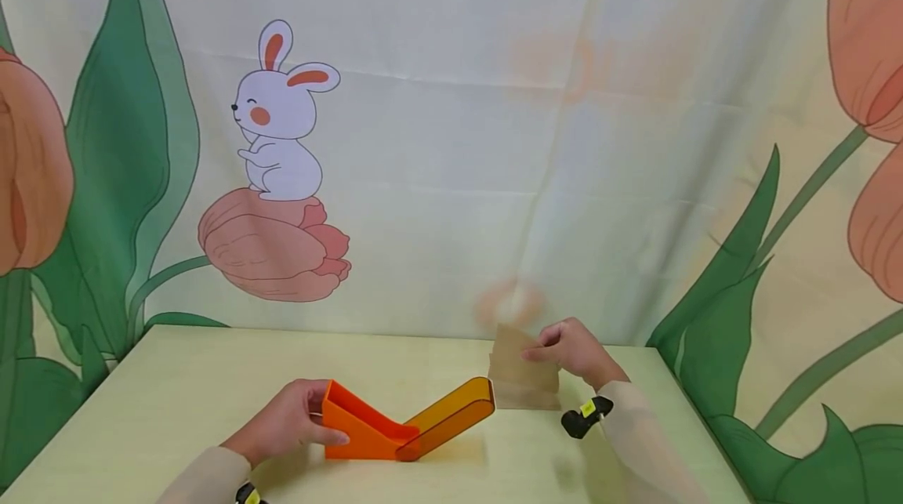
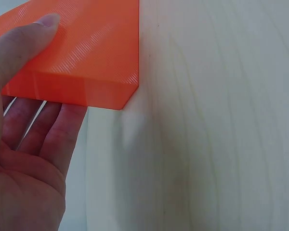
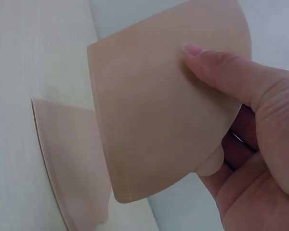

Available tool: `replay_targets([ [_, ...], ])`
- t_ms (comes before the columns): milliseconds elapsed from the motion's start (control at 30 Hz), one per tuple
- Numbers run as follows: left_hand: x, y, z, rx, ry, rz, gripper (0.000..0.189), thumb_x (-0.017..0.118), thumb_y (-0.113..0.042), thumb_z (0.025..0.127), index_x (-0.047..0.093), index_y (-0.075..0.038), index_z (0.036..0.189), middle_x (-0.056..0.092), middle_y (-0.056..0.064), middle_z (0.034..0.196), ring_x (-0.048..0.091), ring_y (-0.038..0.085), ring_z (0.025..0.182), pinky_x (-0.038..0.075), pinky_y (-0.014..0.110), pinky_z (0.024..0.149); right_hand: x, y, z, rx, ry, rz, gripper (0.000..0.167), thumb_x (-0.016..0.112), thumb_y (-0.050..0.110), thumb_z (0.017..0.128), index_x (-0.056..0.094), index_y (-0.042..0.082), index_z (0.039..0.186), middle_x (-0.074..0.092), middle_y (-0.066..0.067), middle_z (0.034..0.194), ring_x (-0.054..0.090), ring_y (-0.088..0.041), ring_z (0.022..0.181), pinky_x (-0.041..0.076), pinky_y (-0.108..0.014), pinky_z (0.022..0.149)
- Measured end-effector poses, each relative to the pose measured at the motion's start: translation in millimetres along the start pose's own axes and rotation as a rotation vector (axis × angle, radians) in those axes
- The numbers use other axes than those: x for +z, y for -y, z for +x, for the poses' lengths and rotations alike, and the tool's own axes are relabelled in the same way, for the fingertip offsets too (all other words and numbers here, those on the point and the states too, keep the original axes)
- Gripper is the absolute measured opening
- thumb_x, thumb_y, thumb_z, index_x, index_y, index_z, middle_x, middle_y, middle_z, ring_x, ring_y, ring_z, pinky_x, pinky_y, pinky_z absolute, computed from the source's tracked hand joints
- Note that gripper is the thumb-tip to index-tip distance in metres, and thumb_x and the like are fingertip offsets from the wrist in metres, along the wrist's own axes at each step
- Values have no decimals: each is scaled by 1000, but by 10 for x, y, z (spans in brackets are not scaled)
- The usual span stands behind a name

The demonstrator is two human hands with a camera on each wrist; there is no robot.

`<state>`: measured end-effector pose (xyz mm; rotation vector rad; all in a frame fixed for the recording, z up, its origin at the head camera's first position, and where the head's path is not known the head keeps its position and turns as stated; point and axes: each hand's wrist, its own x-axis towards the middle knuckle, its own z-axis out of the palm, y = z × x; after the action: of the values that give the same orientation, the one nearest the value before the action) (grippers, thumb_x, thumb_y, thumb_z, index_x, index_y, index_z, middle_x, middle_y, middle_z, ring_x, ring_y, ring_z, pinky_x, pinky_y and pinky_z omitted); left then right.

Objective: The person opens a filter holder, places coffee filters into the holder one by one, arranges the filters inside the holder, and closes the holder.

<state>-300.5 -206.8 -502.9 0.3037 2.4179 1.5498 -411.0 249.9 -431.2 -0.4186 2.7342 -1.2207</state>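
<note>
My left hand [image 1: 282,424] grips the tall left end of an orange wedge-shaped plastic holder [image 1: 356,432], thumb on the near side and fingers behind. From the holder's right end an amber see-through lid [image 1: 451,416] slants up to the right, swung open. In the left wrist view the thumb lies flat on the holder's orange wall [image 2: 94,41]. Toward the back right, my right hand [image 1: 577,353] pinches a brown paper coffee filter [image 3: 149,110] by its side, raised off the table. Below it, more brown filter paper [image 3: 70,154] lies on the tabletop.
The pale wooden table [image 1: 190,402] ends at the back against a hanging cloth [image 1: 437,135] printed with a rabbit and tulips. A black wrist camera [image 1: 580,422] is strapped at the right sleeve, close over the table.
</note>
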Motion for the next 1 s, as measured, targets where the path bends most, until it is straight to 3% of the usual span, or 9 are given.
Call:
replay_targets([
  [367,0,24,16,3,1,10,51,92,-22,74,70,-9,118,76,3,111,68,19,96,59,41,94,-9,345,-98,-41,-47,4,26,90,37,78,78,13,77,59,3,70,46,-17,69,35,-28,56],
  [733,2,18,24,30,18,-3,51,92,-22,75,70,-8,118,76,4,112,69,20,97,59,41,95,33,693,-195,-133,-57,9,21,90,33,78,80,15,80,73,1,80,56,-19,76,49,-30,66],
  [1000,16,11,3,26,11,9,49,91,-21,75,70,-9,117,77,3,111,69,20,96,58,42,95,130,861,-244,-223,-45,60,21,90,30,79,80,11,81,73,0,78,59,-17,74,51,-27,63],
])
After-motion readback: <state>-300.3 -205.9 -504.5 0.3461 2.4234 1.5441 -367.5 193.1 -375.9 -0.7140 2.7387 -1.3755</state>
